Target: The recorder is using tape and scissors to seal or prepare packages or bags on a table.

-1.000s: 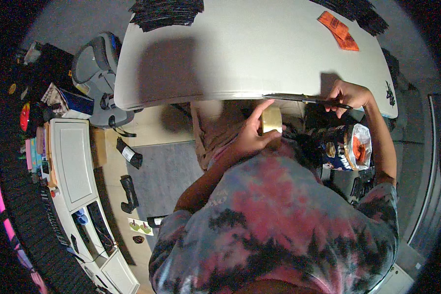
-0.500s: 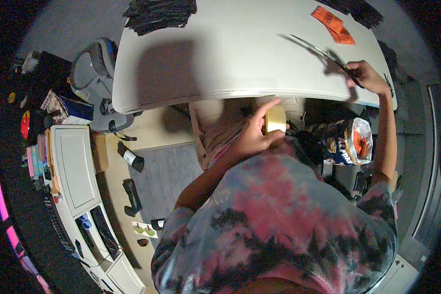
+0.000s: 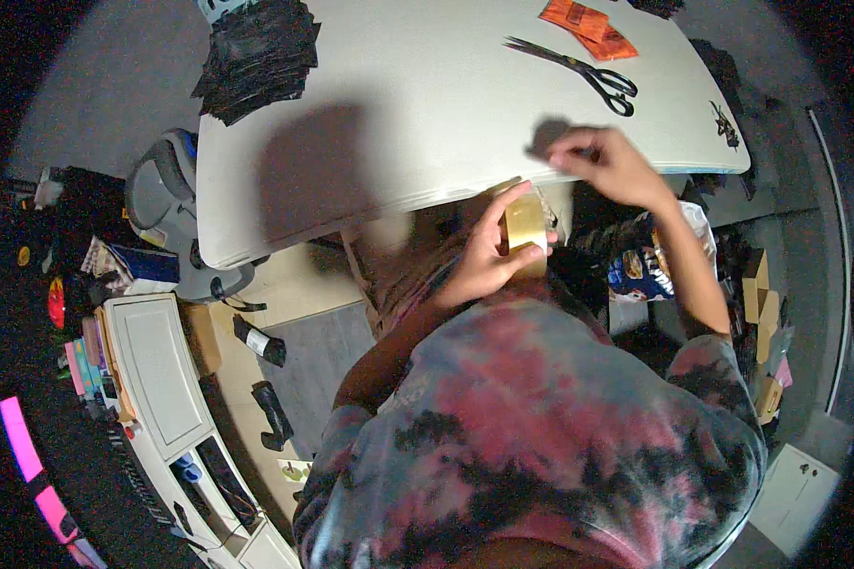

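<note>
My left hand is wrapped around a roll of yellow tape, held at the table's front edge in front of my chest. To its upper right, my right hand hangs over the white table with its fingers curled together and nothing visible in them. Beyond that hand lies a pair of black-handled scissors, flat on the tabletop with its blades toward the left. Two orange packets overlap just behind the scissors.
A stack of black plastic pieces sits at the table's far left. Small dark bits lie near the right edge. A printed bag stands below the table on the right. On the left are a grey chair and a white cabinet.
My right hand has let go of the scissors, which now lie on the table, and has moved left toward the tape. The left hand still holds the tape roll. The view has shifted.
</note>
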The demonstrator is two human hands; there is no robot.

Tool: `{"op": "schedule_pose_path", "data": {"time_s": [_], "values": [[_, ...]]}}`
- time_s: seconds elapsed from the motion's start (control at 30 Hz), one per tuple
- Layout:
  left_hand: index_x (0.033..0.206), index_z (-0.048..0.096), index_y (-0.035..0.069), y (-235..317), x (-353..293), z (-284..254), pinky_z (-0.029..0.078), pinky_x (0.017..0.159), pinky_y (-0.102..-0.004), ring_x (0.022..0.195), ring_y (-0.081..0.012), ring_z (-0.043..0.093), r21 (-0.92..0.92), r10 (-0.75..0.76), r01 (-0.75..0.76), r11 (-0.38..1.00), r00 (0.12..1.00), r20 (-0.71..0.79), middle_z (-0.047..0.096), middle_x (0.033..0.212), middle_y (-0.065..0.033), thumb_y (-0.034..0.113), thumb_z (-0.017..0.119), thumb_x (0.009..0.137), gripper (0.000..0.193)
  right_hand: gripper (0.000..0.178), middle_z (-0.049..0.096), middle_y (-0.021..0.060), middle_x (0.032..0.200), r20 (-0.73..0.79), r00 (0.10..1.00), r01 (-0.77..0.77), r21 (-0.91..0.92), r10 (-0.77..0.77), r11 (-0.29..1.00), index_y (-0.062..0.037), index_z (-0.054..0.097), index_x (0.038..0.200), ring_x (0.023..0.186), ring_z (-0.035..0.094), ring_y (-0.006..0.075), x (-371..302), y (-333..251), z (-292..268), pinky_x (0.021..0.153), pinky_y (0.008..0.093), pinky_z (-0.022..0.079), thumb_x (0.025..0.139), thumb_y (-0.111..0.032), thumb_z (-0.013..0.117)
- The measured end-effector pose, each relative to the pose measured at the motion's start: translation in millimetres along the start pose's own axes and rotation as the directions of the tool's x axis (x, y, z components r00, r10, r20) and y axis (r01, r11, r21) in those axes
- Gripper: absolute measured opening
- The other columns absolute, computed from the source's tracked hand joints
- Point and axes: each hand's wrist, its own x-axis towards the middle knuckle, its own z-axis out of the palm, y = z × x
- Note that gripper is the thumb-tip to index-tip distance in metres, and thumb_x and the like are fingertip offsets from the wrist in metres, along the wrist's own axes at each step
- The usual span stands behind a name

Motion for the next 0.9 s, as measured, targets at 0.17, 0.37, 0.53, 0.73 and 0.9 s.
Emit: {"op": "schedule_pose_path", "data": {"time_s": [0.17,0.37,0.53,0.73,0.9], "values": [[0.156,0.017,0.013,-2,1,5,0.055,0.097,-0.0451,0.115,-0.0287,0.064,-0.038,-0.022,0.024,0.999,0.999,0.039,0.055,0.132,-0.017,-0.003,0.062,0.095,0.078,0.026,0.074,0.0091,0.09,0.028,0.999,-0.026,0.16,0.021,0.987,0.0008,0.074,0.099,0.081,0.065,0.0147,-20,-8,27,0.078,0.0326,0.053,0.089,-0.023,0.076],[0.157,0.018,0.013,8,2,11,0.056,0.094,-0.0402,0.113,-0.0248,0.064,-0.058,-0.003,0.004,0.998,1.0,0.024,0.051,0.136,-0.0142,-0.006,0.065,0.09,0.084,0.019,0.071,0.004,0.081,0.072,0.997,-0.039,0.123,0.03,0.992,0.0002,0.074,0.091,0.077,0.059,0.0091,-18,1,30,0.072,0.029,0.048,0.084,-0.016,0.081],[0.157,0.014,0.013,-3,0,6,0.055,0.094,-0.0417,0.117,-0.0269,0.063,0.038,-0.014,0.01,0.999,0.995,0.098,0.056,0.133,-0.0154,0.004,0.072,0.091,0.089,0.013,0.069,0.0096,0.079,-0.027,0.996,0.085,0.045,-0.084,0.995,0.0008,0.071,0.083,0.077,0.062,0.0174,-22,-9,32,0.073,0.0328,0.049,0.082,-0.009,0.078],[0.14,0.04,0.009,-43,6,-21,0.052,0.092,-0.0345,0.109,-0.0176,0.062,0.248,0.058,0.0,0.969,0.972,-0.227,0.061,0.121,-0.0104,0.014,0.084,0.082,0.073,0.009,0.067,0.0143,0.083,-0.077,0.915,0.344,-0.367,-0.396,0.865,-0.0008,0.071,0.076,0.083,0.064,0.0333,-50,-90,25,0.08,0.0426,0.051,0.067,0.001,0.074],[0.144,0.036,0.006,-23,-8,-9,0.054,0.086,-0.0312,0.102,-0.0161,0.062,0.097,-0.01,0.017,0.995,0.997,-0.075,0.057,0.124,-0.0092,0.013,0.082,0.084,0.075,0.012,0.065,0.0135,0.078,-0.133,0.964,0.195,-0.235,-0.231,0.952,0.0038,0.066,0.08,0.076,0.063,0.0256,-3,-57,18,0.071,0.0353,0.049,0.079,-0.001,0.077]]}}
